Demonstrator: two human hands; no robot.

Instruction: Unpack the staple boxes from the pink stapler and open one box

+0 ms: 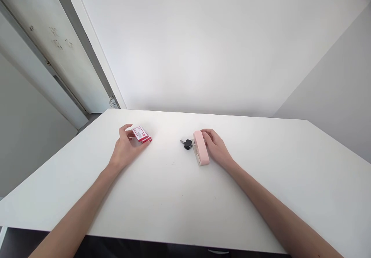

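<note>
My left hand is around two small red-and-white boxes, one on top of the other and slightly offset. Its thumb meets their near right corner, fingers are at their left side, and the index finger is lifted off. On the other side, my right hand has its thumb and curled fingers at the far end of a pink stapler; some of its fingertips are hidden. Just left of the stapler lies a key with a black head, very close to its base.
All of these are on a white table whose far edge meets a white wall. At the far left stands a pale, marked door or panel beyond a white frame. Dark space shows below the table's near edge.
</note>
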